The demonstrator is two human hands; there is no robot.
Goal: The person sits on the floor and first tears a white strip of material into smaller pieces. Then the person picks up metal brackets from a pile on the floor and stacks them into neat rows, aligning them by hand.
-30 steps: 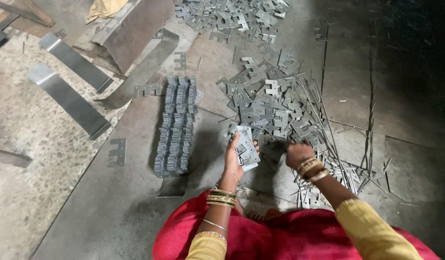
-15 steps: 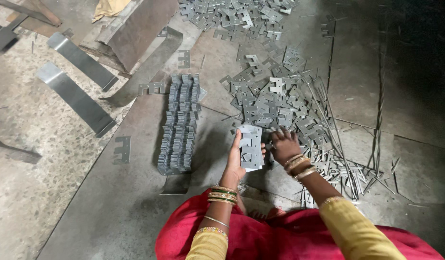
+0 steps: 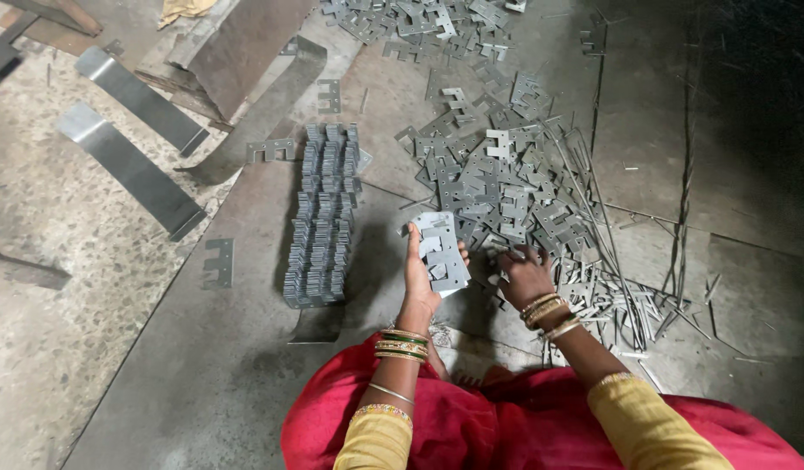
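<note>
Holding a small stack of stamped metal plates (image 3: 441, 252) in the left hand (image 3: 422, 277), fingers wrapped along the stack's left edge, thumb side up, stack tilted nearly upright just above the floor. Right hand (image 3: 522, 277) sits palm down at the near edge of the loose pile of notched plates (image 3: 497, 178), fingers curled onto pieces there; cannot tell if they actually grip one. The two hands are just beside each other, the held stack between them. Bangles on both wrists, yellow sleeves, red cloth over the knees at bottom.

Left of the held stack: neat rows of stacked plates (image 3: 323, 218) laid on edge in three columns on a large steel floor sheet (image 3: 193, 365). A single flat plate (image 3: 219, 263) lies apart to the left of the rows, another one (image 3: 269, 150) near their top end. Thin metal offcut strips (image 3: 628, 305) scattered right of the right hand, touching the pile's edge. A second loose heap of plates (image 3: 419, 19) sits at the top, well apart. Two bent shiny metal strips (image 3: 132, 165) lie on the speckled floor upper left, beside a rusty angled sheet (image 3: 241, 48).
</note>
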